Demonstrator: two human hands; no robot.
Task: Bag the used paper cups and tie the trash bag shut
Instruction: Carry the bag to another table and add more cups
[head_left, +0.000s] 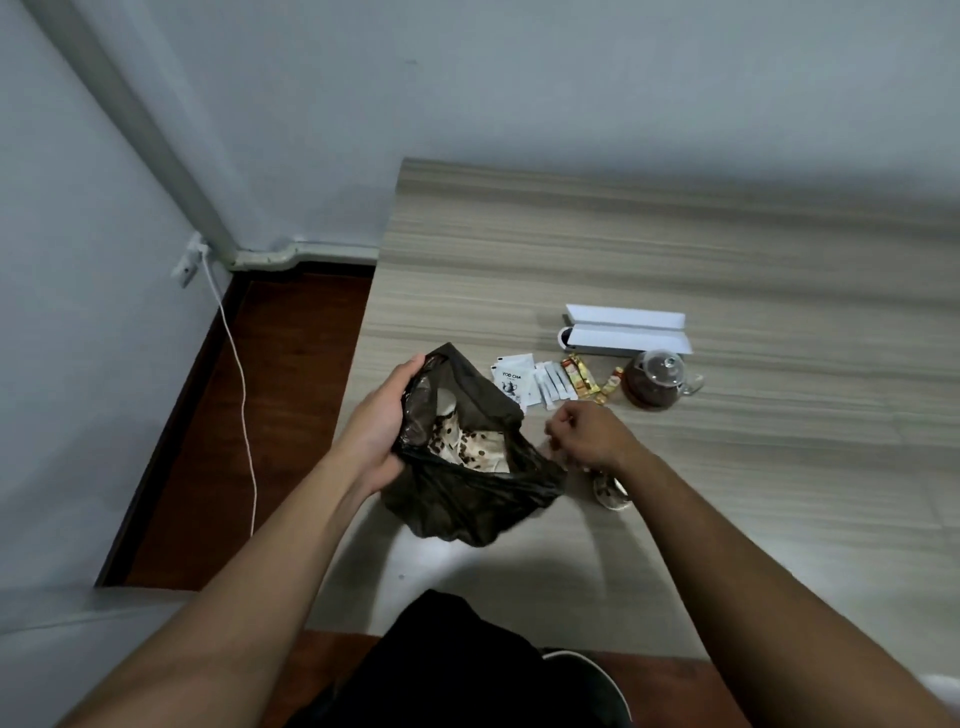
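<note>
A dark, thin trash bag (457, 509) rests on the near left part of the wooden table (675, 249), its mouth open upward. Inside it lie paper cups (467, 447) with a brown spotted print. My left hand (379, 421) grips the bag's left rim and holds it open. My right hand (592, 434) hovers at the bag's right edge with curled, blurred fingers; whether they pinch the rim is unclear. Another spotted paper cup (610, 492) lies on the table, partly hidden under my right wrist.
Behind the bag lie a tea sachet (514, 384), white stick packets (553, 387) and coloured wrappers (582, 379). A glass teapot of dark tea (657, 382) and an open white box (628, 332) stand further back. The table's left edge drops to the floor, where a white cable (244, 395) hangs.
</note>
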